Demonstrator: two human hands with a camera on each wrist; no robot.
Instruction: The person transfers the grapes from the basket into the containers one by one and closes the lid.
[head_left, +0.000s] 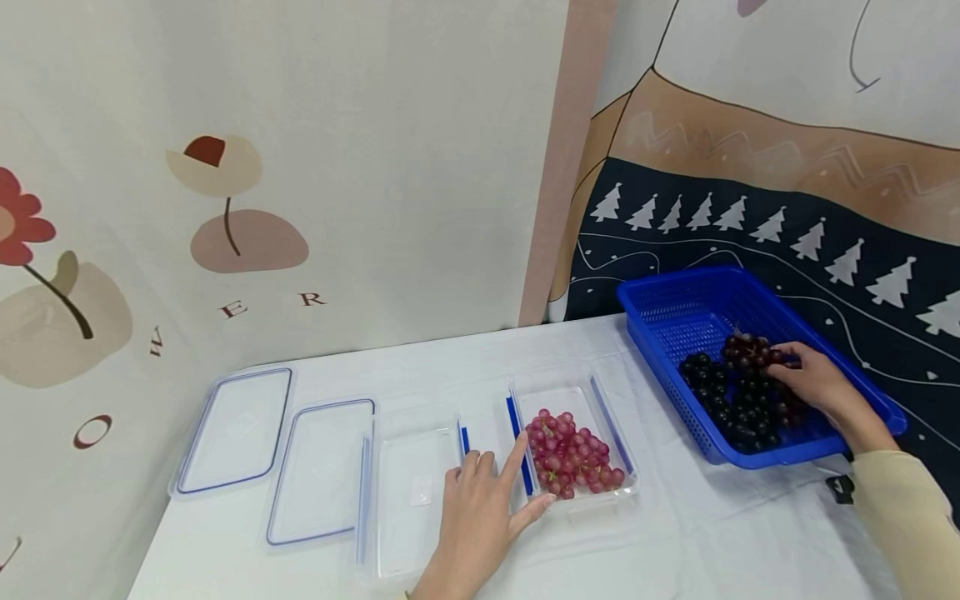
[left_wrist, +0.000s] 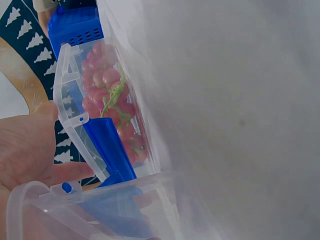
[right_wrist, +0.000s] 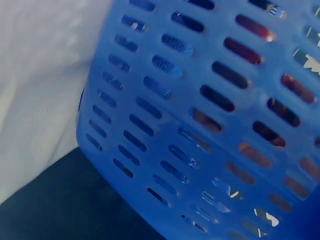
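Note:
A bunch of pink-red grapes (head_left: 572,454) lies inside a clear lidless box (head_left: 626,483) with blue side clips. My left hand (head_left: 480,512) has its fingers spread, with index finger and thumb at that box's near left side. Beside the same hand stands a second clear box (head_left: 408,533) with nothing inside. Over at the right, a blue perforated basket (head_left: 675,292) holds black grapes (head_left: 738,408) and a dark red bunch (head_left: 750,350). My right hand (head_left: 813,379) reaches into it and pinches the dark red bunch. The basket's wall (right_wrist: 150,125) largely hides that hand in the right wrist view.
Two clear lids with blue seals, one lid (head_left: 236,429) farther left and another lid (head_left: 318,475) partly behind the second box, lie on the white-covered table (head_left: 480,358). Printed cloth (head_left: 420,167) hangs behind the table. A small black object (head_left: 840,489) is near the right sleeve.

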